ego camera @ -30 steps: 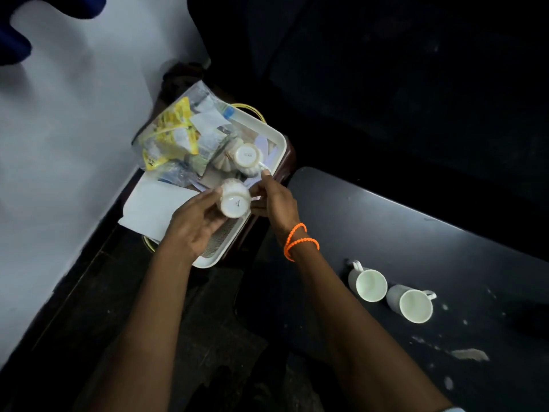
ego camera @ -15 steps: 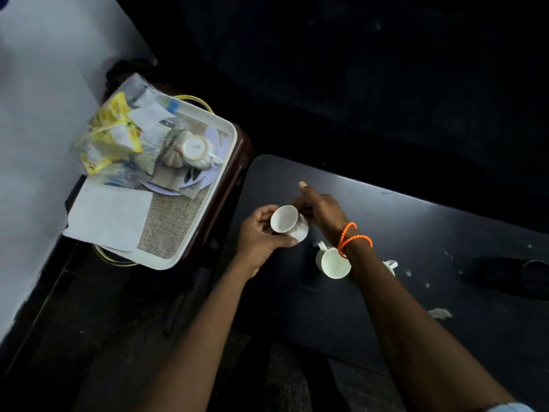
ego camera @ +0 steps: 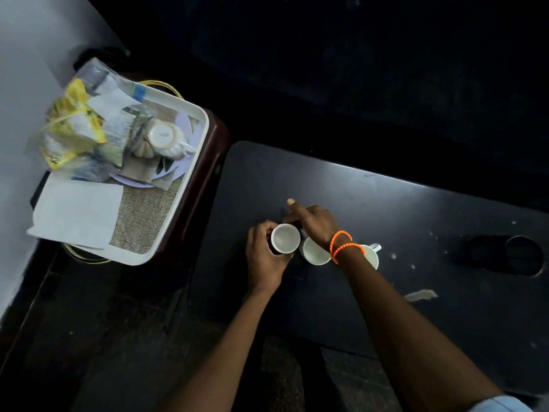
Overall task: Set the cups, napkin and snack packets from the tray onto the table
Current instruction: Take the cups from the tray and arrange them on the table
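Since a moment ago the cup [ego camera: 285,238] has come down from above the table [ego camera: 416,221] to sit upright, mouth up, just left of the second cup [ego camera: 315,251], which it nearly touches. My left hand [ego camera: 265,257] is curled around its left side, fingers closed on the wall. My right hand [ego camera: 315,223] is at the far side of the same cup with the forefinger stretched out straight; the other fingers are tucked behind the rim, and I cannot tell whether they grip the handle. Two orange bracelets [ego camera: 344,245] ring that wrist, and my forearm crosses over the second cup and hides most of the third cup [ego camera: 372,254], whose handle pokes out to the right. All three stand in a tight row on the dark table. Well to the left, the white tray [ego camera: 181,209] carries one upturned cup [ego camera: 165,136], a clear bag of snack packets [ego camera: 74,126] with yellow wrappers, and a white napkin [ego camera: 77,215] hanging over its near edge.
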Demonstrator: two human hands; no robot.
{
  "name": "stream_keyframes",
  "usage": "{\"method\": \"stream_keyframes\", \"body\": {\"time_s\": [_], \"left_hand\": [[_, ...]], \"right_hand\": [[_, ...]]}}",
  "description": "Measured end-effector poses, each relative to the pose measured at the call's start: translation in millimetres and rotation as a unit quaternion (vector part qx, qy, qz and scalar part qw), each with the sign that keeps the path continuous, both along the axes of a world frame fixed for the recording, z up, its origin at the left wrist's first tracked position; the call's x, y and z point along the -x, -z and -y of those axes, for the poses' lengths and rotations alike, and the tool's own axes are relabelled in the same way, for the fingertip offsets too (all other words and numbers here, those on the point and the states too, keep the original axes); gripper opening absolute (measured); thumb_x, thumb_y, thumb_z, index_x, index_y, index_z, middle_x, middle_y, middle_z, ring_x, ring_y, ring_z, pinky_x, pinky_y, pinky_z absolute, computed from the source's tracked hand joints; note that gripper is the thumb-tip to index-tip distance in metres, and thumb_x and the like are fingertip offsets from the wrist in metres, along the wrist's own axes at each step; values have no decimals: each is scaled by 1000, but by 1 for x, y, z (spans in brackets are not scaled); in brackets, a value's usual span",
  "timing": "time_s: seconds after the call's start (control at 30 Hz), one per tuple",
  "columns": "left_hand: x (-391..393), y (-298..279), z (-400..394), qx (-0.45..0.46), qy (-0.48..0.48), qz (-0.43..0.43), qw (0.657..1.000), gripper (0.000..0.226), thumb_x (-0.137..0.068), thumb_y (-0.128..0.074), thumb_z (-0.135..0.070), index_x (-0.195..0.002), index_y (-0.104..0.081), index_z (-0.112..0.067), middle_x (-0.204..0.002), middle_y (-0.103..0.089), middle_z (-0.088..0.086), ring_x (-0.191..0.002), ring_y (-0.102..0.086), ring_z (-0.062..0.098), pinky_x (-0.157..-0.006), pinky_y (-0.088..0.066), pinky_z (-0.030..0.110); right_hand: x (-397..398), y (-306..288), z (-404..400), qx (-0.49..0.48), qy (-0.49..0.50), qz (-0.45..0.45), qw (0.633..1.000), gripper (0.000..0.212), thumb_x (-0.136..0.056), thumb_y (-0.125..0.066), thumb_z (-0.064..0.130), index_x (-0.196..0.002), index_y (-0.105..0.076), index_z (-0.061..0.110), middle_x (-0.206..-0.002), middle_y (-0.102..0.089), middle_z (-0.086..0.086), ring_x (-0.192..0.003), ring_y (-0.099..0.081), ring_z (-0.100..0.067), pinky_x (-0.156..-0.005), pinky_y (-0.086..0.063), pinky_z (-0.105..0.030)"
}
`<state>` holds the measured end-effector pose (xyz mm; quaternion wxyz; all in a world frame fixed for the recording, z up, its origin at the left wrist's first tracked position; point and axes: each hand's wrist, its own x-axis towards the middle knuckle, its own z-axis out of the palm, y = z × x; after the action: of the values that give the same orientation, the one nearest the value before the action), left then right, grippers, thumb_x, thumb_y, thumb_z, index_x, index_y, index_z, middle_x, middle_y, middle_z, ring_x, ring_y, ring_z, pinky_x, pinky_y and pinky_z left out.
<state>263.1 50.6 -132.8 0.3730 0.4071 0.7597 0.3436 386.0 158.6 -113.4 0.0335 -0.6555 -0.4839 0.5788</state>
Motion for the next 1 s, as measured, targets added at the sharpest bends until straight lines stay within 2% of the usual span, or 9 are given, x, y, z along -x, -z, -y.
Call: {"method": "stream_keyframes", "body": {"time_s": [0.13,0.3,0.4,0.47,0.6,0.73,0.83,0.9,1.0], "left_hand": [[-4,-3,2,5,14,-23,1000,64,-60,-94,-4,-114,-62,-18,-116,-58,-5,-104,-66,22,-91,-57,43],[10,-13,8,21,71,-31,997,74,-63,-85,1,-130,-61,-20,-129,-57,-1,-121,-61,19,-104,-53,38],[32,-26,9,4,75,-39,996,72,-64,-80,-4,-131,-63,-24,-125,-57,-6,-116,-61,12,-103,-52,28],[54,-35,-1,-22,25,-44,998,61,-68,-75,-4,-126,-68,-23,-119,-60,-6,-108,-64,13,-97,-54,26],[118,-55,-53,-71,-129,-70,987,42,-77,-68,1,-116,-72,-9,-112,-66,7,-94,-63,16,-81,-56,21],[184,-72,-115,-34,-230,-82,969,27,-91,-62,-6,-117,-68,0,-116,-70,21,-100,-63,25,-84,-50,27],[221,-73,-146,55,-238,-10,970,34,-100,-51,-14,-126,-66,2,-127,-69,23,-114,-65,29,-99,-51,33],[231,-73,-158,99,-244,89,961,39,-104,-46,-21,-134,-63,-3,-128,-69,21,-115,-67,35,-100,-58,47],[230,-77,-163,136,-256,245,925,50,-109,-40,-45,-138,-62,-11,-107,-74,16,-80,-73,27,-59,-64,31]], "right_hand": [[-3,-1,2,1,0,4,1000,57,-87,-44,76,-69,-81,36,-84,-77,15,-86,-68,-8,-90,-48,-35],[-1,-3,-5,7,-13,6,1000,60,-97,-47,68,-81,-85,24,-99,-82,4,-94,-70,-14,-103,-50,-42],[9,-9,-18,-17,-6,3,1000,58,-99,-50,64,-86,-85,19,-96,-82,1,-97,-73,-18,-107,-50,-45],[25,-15,-29,-39,5,0,999,61,-95,-51,67,-86,-84,16,-94,-82,-4,-98,-74,-24,-106,-52,-46],[78,-36,-56,-105,7,-28,994,99,-74,-41,86,-93,-74,-6,-88,-76,-23,-87,-72,-33,-91,-55,-47],[143,-50,-82,-154,-29,-58,986,91,-82,-40,81,-91,-70,-4,-77,-74,-13,-75,-67,-22,-79,-53,-39],[191,-56,-92,-170,-50,-86,980,62,-95,-49,66,-86,-77,12,-89,-79,-4,-91,-71,-24,-76,-51,-32],[215,-58,-96,-196,-41,-91,975,44,-101,-52,54,-107,-80,21,-115,-78,-4,-108,-70,-23,-83,-44,-25],[236,-56,-104,-203,-46,-80,975,42,-105,-47,48,-116,-76,20,-125,-74,-10,-117,-66,-30,-85,-40,-28]]}}
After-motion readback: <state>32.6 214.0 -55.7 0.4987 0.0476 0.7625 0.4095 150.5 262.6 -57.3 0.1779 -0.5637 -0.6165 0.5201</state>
